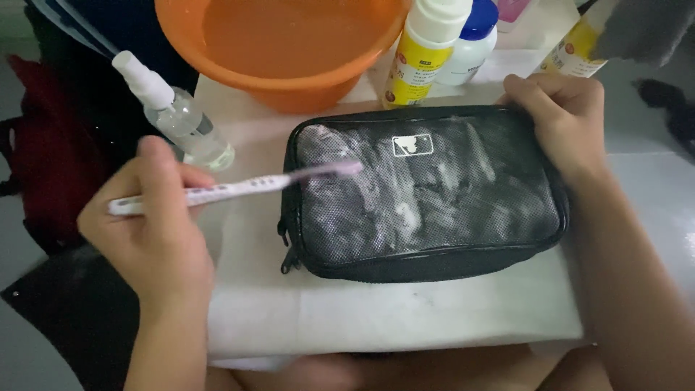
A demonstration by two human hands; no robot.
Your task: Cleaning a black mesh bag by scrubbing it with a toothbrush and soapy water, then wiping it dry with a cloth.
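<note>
A black mesh pouch (427,210) with white foam smeared over its top lies on a white cloth (376,308). My left hand (148,224) grips a pink-and-white toothbrush (239,186), whose bristle head rests on the pouch's upper left corner. My right hand (565,119) presses on the pouch's upper right corner, fingers curled over its edge, holding it in place.
An orange basin (289,43) stands behind the pouch. A clear spray bottle (177,116) lies at the left. A yellow-labelled bottle (423,51), a blue-capped white bottle (470,43) and another yellow bottle (575,54) stand at the back right. A dark red bag (43,152) sits far left.
</note>
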